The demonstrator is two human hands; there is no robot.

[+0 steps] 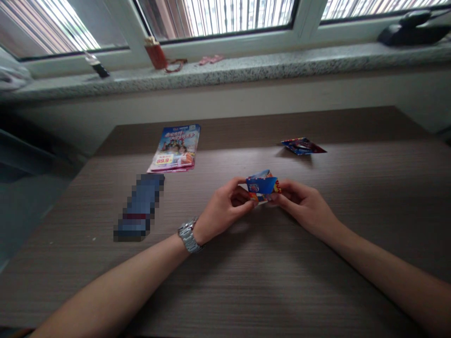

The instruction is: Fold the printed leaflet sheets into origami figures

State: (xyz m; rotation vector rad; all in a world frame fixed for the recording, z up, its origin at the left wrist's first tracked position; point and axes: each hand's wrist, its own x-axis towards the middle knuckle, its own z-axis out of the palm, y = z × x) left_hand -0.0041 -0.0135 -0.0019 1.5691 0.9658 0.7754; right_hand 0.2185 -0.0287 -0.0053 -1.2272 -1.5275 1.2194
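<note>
A small folded paper [261,185], blue with red, yellow and white print, is held between both hands above the table. My left hand [225,204], with a silver watch at the wrist, pinches its left side between thumb and fingers. On the right side of the paper, my right hand [305,203] grips the edge with thumb and fingers. Farther back to the right, another folded paper [303,146] in dark blue and red rests on the table. A stack of printed flyers [178,146] lies at the back left.
On the brown table [225,291], a pixelated dark flat object [140,206] lies left of my left hand. Behind the table, the stone windowsill [268,68] holds a red container [155,54], a small dark-and-clear item [97,65] and a black device [412,32].
</note>
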